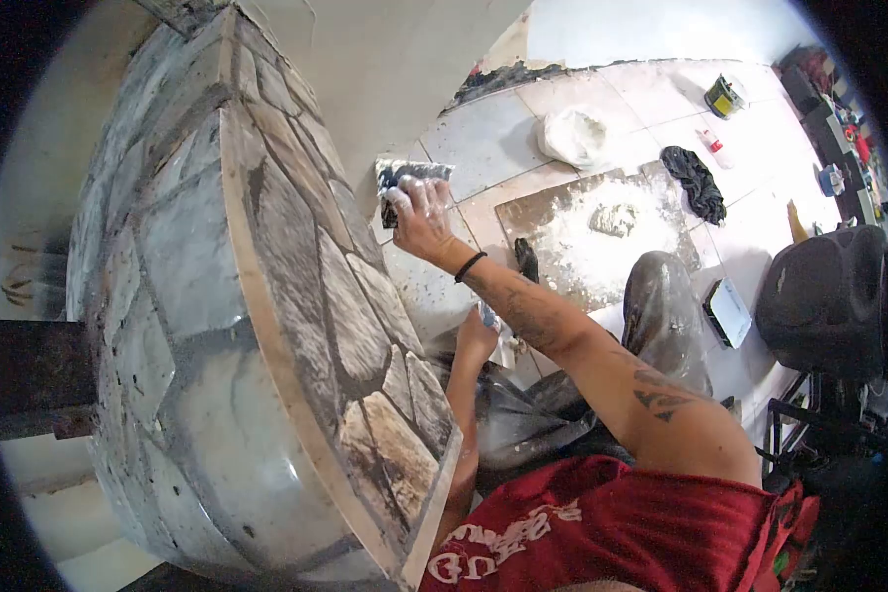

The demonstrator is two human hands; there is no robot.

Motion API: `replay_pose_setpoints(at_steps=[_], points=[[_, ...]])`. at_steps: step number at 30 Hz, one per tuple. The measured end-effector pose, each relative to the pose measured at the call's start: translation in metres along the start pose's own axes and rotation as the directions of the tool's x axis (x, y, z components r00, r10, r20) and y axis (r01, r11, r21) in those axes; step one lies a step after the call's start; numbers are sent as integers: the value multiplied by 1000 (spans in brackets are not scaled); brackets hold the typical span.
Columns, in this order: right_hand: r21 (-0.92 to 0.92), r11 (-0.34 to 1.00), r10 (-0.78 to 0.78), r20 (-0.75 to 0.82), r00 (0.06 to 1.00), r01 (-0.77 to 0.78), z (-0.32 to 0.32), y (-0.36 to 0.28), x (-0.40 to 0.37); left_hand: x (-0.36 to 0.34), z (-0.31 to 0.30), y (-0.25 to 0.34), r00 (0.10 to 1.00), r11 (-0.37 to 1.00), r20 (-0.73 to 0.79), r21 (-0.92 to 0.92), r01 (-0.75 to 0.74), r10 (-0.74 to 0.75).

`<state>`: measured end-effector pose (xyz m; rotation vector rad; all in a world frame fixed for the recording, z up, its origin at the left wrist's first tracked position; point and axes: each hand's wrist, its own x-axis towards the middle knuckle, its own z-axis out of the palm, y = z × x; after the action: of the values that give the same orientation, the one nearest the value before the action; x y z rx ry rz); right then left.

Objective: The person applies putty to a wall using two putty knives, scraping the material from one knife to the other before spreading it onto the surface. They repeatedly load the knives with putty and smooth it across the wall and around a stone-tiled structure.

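My right hand (423, 219), whitened with paste or powder, is stretched out beyond the stone-patterned wall edge. Its fingers are wrapped round a wide, flat trowel (390, 170) whose blade carries white paste and lies near the pale wall surface. Lower down, beside the stone-patterned panel (316, 266), my left hand (479, 333) is closed around a small tool (489, 316) with a blue part, partly hidden by my right forearm. To the right, a heap of white paste (613, 219) sits on a powder-covered board (553, 222) on the tiled floor.
A white bag (572, 137) lies behind the board. Further right are a black cloth (694, 185), a bottle with a red label (712, 145) and a can (724, 97). A black chair (824, 301) stands at the right, near a white-topped box (728, 312).
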<state>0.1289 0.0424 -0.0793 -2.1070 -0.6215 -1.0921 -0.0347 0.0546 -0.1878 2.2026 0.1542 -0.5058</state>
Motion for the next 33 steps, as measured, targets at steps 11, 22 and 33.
replay_pose_setpoints(at_steps=[11,22,33], points=[[-201,979,-63,-142,988,33,-67,24,21,-5,-4,9,993,991,37,-74,116,-113],[-264,964,-93,-399,912,-17,-107,57,139,-4,0,7,996,997,-57,-26,67,-68],[-74,996,35,-99,994,-42,-20,8,37,-6,-7,9,998,997,12,-48,55,-54]])
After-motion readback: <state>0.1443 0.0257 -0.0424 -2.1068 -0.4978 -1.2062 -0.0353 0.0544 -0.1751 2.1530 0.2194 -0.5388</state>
